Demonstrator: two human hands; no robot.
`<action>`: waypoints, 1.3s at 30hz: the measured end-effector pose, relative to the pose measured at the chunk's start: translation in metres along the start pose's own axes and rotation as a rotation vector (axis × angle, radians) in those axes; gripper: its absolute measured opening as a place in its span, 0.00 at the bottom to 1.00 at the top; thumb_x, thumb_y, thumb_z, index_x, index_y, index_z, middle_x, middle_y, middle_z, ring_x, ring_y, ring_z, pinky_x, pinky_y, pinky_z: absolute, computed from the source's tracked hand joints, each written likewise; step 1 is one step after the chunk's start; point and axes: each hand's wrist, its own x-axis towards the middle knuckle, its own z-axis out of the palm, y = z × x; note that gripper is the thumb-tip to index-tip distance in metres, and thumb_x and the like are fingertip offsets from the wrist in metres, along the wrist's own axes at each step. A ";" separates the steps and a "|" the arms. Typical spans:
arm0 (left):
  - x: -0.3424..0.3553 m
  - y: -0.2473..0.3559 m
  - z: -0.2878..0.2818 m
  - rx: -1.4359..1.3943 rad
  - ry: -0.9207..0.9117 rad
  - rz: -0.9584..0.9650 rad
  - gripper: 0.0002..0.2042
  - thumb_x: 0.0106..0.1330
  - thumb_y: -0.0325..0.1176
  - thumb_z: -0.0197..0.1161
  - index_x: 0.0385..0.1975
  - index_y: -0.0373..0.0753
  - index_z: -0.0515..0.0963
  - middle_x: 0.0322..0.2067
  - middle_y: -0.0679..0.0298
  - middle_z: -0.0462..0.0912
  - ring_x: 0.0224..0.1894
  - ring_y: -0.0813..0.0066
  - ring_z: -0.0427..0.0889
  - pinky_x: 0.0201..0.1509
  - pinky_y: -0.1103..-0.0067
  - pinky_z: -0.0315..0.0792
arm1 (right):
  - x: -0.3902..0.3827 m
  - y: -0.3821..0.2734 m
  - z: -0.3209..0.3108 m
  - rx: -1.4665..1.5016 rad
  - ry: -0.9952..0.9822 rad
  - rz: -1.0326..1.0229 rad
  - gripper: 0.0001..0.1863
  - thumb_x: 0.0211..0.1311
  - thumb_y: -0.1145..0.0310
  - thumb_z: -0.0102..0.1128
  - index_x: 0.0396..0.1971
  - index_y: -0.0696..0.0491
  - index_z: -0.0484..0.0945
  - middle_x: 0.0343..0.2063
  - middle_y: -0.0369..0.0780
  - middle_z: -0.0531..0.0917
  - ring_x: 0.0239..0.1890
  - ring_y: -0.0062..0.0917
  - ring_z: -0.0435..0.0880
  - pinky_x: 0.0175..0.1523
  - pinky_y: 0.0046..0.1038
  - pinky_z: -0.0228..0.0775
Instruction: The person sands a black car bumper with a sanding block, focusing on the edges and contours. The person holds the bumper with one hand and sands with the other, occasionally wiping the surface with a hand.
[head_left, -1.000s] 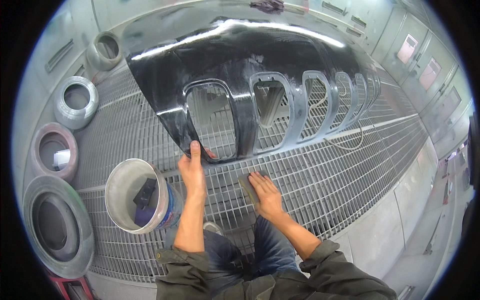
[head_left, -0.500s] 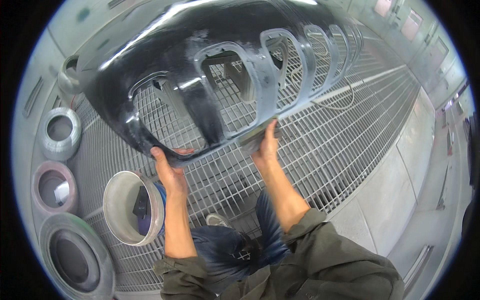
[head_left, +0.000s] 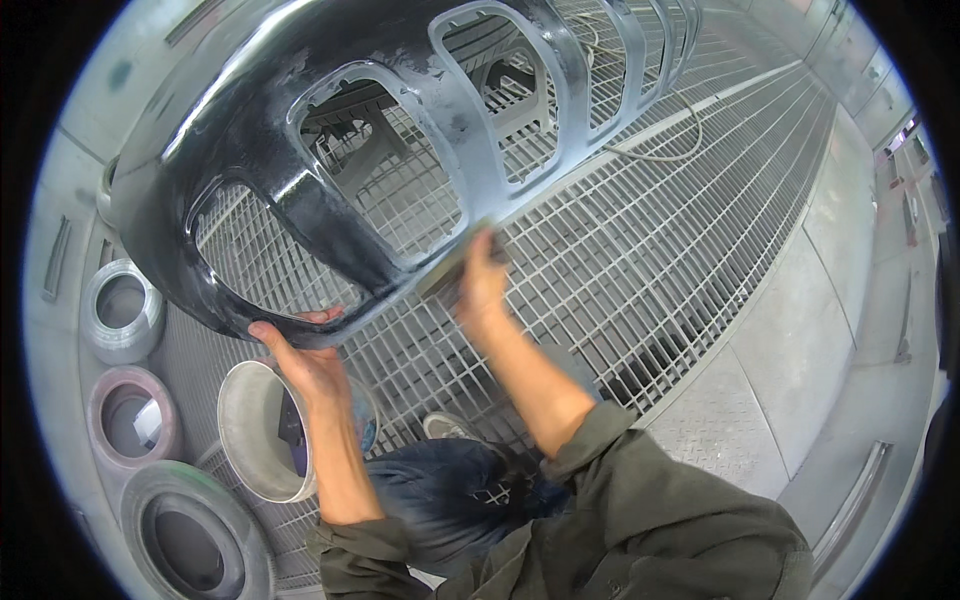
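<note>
A large curved vehicle front panel (head_left: 330, 225), glossy black with grey patches and a row of rounded openings, fills the upper part of the view. My left hand (head_left: 305, 360) is closed around its lower left rim, thumb on the near side and fingertips reaching through the opening. My right hand (head_left: 480, 280) presses a flat grey-olive sanding pad (head_left: 440, 278) along the panel's lower edge, below the second opening. The pad is partly covered by my fingers and blurred by motion.
A metal grating floor (head_left: 640, 250) lies beneath the panel. A pale bucket (head_left: 262, 430) with dark items inside stands beside my left forearm. Several tires or rings, one a dark tire (head_left: 195, 535), line the left wall. A thin hose (head_left: 690, 150) curves over the grating.
My viewpoint has shifted, so the panel sits higher and further left. My right hand has slid the pad leftward along the lower edge; my left hand keeps its hold on the rim.
</note>
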 end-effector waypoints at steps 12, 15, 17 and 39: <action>0.004 0.000 -0.013 0.006 -0.094 -0.009 0.33 0.74 0.68 0.45 0.40 0.37 0.76 0.28 0.58 0.83 0.37 0.58 0.87 0.54 0.60 0.81 | 0.003 -0.029 0.008 0.039 -0.004 -0.044 0.08 0.66 0.66 0.72 0.37 0.54 0.85 0.32 0.33 0.86 0.36 0.19 0.82 0.46 0.27 0.76; 0.004 0.002 -0.004 0.009 -0.063 -0.026 0.33 0.74 0.68 0.46 0.44 0.37 0.76 0.28 0.58 0.83 0.36 0.58 0.87 0.54 0.59 0.81 | -0.064 0.026 0.013 -0.270 -0.261 -0.052 0.10 0.60 0.68 0.76 0.38 0.54 0.86 0.33 0.33 0.87 0.38 0.20 0.84 0.48 0.26 0.77; 0.001 0.004 -0.005 0.000 -0.071 -0.025 0.33 0.74 0.68 0.46 0.49 0.38 0.74 0.27 0.58 0.83 0.36 0.58 0.86 0.54 0.59 0.81 | -0.050 0.010 0.001 -0.424 -0.390 0.004 0.12 0.58 0.69 0.78 0.39 0.55 0.86 0.33 0.33 0.87 0.38 0.21 0.84 0.48 0.26 0.77; 0.005 0.007 -0.009 0.070 -0.082 0.035 0.35 0.71 0.71 0.47 0.57 0.40 0.66 0.27 0.58 0.81 0.38 0.57 0.87 0.56 0.59 0.80 | -0.031 -0.068 0.016 -0.407 -0.173 -0.052 0.19 0.58 0.61 0.80 0.41 0.60 0.87 0.34 0.37 0.88 0.36 0.22 0.85 0.48 0.28 0.78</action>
